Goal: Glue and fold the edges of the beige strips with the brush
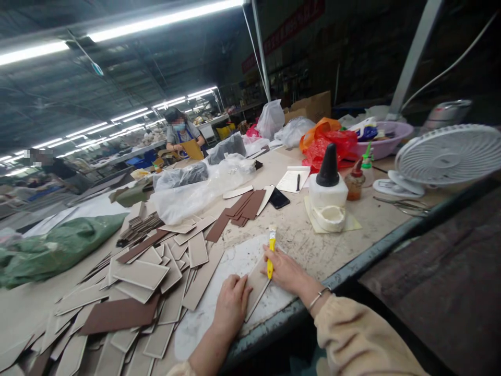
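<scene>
My right hand [287, 269] grips a small yellow-handled paintbrush [270, 266], its pale bristles pointing away from me. Under both hands lies a narrow beige panel [257, 284], set on a whitish, stained board [199, 331] near the table edge. My left hand [231, 303] is closed at the panel's left side, fingers bent and pressed together on it. Left of the board spreads a loose heap of similar beige panels [141, 274] with pale borders, with a few brown pieces [121, 315] among them.
A white glue bottle with a black cone top [327, 196] stands right of centre, beside a red-capped bottle [354, 183]. A white fan [446, 154], scissors [403, 205] and phone [279, 198] are on the table. Plastic bags [203, 188] lie farther back. A person [183, 138] stands beyond.
</scene>
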`<state>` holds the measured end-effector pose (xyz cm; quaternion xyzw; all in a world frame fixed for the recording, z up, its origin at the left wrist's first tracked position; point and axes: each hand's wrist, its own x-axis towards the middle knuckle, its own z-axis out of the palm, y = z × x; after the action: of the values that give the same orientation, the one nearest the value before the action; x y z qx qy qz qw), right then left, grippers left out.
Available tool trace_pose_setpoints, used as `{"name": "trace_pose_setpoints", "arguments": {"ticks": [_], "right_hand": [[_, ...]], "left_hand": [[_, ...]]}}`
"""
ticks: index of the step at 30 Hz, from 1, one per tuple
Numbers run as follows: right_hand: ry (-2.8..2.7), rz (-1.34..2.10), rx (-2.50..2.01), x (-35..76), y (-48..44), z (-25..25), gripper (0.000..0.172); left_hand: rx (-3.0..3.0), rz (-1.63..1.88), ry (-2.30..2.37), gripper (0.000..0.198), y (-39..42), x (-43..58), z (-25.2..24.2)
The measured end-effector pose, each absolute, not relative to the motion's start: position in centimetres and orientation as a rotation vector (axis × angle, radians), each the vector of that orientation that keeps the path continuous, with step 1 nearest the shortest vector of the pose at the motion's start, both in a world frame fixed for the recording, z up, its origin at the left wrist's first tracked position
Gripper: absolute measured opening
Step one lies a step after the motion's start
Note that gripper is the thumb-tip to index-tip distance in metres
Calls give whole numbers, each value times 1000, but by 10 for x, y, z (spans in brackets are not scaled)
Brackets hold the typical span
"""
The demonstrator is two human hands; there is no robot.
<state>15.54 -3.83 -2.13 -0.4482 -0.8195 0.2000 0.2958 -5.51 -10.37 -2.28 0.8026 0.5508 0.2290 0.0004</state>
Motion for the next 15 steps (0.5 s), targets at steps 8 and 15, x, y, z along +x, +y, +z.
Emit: {"name": "trace_pose_setpoints", "arguments": {"ticks": [8,15], "right_hand": [[-1869,453,-1252,162,-32,-24,31],[-1776,102,-1204,185,-39,-15,28]], "left_hand": [[2033,644,1807,26,-97,-54,-6],[1386,634,1819,18,-101,-41,18]]}}
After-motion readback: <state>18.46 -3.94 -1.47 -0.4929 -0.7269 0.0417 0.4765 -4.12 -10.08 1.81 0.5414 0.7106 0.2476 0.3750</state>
